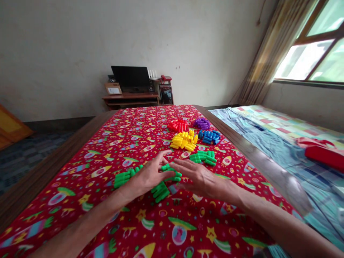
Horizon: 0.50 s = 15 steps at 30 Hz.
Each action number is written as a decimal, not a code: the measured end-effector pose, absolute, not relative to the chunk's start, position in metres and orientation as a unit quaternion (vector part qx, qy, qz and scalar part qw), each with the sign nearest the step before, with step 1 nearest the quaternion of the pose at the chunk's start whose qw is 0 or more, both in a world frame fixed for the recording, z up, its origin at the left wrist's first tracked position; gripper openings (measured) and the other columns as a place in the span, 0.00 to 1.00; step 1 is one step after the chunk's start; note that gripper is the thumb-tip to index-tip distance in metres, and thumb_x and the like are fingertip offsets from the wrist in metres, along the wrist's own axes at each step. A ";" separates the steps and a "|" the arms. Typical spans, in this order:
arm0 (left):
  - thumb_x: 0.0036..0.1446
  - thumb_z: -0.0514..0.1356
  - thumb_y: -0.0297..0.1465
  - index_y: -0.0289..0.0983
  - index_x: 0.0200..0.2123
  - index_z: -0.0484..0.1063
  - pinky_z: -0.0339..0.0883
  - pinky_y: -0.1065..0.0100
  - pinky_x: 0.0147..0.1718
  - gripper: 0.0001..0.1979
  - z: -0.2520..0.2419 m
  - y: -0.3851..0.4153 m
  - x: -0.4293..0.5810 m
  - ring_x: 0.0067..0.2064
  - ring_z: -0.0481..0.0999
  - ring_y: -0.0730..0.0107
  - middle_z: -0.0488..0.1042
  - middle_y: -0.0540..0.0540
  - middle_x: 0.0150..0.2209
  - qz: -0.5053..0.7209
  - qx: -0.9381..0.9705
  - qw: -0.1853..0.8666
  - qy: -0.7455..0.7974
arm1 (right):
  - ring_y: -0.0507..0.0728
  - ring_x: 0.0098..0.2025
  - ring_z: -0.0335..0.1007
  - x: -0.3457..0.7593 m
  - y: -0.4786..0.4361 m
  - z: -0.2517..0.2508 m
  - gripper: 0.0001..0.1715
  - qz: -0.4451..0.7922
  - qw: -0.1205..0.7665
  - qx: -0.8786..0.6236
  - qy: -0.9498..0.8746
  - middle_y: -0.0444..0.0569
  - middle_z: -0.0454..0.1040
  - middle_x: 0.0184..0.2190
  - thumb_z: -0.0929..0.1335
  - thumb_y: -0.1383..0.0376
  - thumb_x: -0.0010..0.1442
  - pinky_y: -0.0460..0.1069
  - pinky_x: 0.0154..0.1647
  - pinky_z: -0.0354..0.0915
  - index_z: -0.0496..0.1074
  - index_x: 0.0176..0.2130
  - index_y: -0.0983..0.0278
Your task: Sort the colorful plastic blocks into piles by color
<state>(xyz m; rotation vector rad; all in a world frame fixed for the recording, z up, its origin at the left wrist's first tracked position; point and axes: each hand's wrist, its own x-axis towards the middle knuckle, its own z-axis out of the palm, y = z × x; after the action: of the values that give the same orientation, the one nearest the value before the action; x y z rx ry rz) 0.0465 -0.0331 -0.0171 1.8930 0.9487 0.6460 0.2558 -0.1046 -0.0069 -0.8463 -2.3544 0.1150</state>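
Small green plastic cylinders, like pen caps (172,172), lie on the red patterned cloth between my two hands. My left hand (153,172) curves around their left side, its thumb and fingers apart. On the other side, my right hand (199,175) lies low with fingers stretched out flat, its fingertips near the same pieces. More green pieces (160,191) rest just below my left hand, and another green cluster (122,179) is partly hidden behind its wrist. Beyond my right hand sits a further green group (203,157). Whether the fingers touch the middle pieces I cannot tell.
Farther back are yellow (184,140), blue (209,137), red (177,125) and purple (201,123) piles of similar pieces. The red cloth (129,229) covers a brown table. A bed (242,129) stands along the right. A monitor (130,78) is on a desk behind.
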 end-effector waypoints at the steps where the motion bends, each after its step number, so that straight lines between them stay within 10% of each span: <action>1: 0.47 0.65 0.41 0.37 0.60 0.57 0.72 0.62 0.38 0.38 -0.021 -0.038 0.050 0.39 0.77 0.60 0.73 0.46 0.37 0.263 0.761 0.456 0.379 | 0.58 0.49 0.71 0.251 -0.107 -0.010 0.27 0.051 0.302 -0.315 -0.898 0.59 0.73 0.51 0.65 0.61 0.65 0.51 0.46 0.69 0.61 0.61 0.65; 10: 0.49 0.64 0.42 0.38 0.60 0.57 0.71 0.65 0.34 0.37 -0.017 -0.046 0.056 0.35 0.77 0.63 0.75 0.49 0.33 0.234 0.730 0.536 0.354 | 0.52 0.32 0.71 0.278 -0.091 -0.003 0.09 0.087 0.347 -0.394 -0.847 0.49 0.76 0.32 0.63 0.69 0.65 0.45 0.33 0.66 0.72 0.41 0.66; 15: 0.51 0.62 0.34 0.40 0.52 0.68 0.72 0.64 0.39 0.23 -0.004 -0.042 0.049 0.38 0.79 0.63 0.78 0.48 0.37 0.199 0.826 0.386 0.359 | 0.56 0.45 0.72 0.280 -0.097 0.004 0.17 0.125 0.273 -0.354 -0.886 0.53 0.75 0.45 0.66 0.60 0.64 0.48 0.44 0.66 0.70 0.50 0.63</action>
<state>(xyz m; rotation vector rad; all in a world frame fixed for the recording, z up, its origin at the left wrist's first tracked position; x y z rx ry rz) 0.0487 -0.0415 -0.0039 2.1044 0.9131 0.5069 0.2797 -0.0966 0.0041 -0.9528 -2.3836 0.3368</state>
